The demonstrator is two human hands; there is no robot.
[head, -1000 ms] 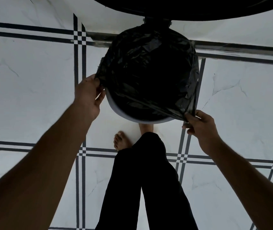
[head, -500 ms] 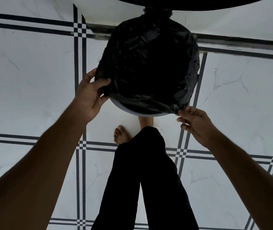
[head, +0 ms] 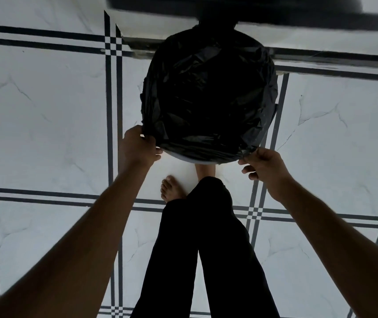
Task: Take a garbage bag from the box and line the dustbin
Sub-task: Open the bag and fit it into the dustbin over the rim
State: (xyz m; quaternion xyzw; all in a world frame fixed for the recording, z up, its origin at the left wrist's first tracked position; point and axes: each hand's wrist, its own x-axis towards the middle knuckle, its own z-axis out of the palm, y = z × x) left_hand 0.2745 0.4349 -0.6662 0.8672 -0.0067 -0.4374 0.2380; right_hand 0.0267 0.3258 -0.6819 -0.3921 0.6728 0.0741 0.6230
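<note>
A black garbage bag (head: 208, 95) is spread over the mouth of a round dustbin, and only a pale strip of the dustbin's near rim (head: 179, 158) shows below the plastic. My left hand (head: 137, 149) pinches the bag's edge at the near-left of the rim. On the near-right side my right hand (head: 263, 167) grips the bag's edge with thumb and fingers. The box is not in view.
The dustbin stands on white marble-look floor tiles (head: 45, 106) with dark striped borders. My bare foot (head: 170, 188) and black trouser legs (head: 204, 249) are just in front of the bin. The bin's dark lid (head: 252, 12) is raised at the top edge, blurred.
Both hands slid lower along the near rim, pulling the bag's edge down over it. Less of the pale rim shows now.
</note>
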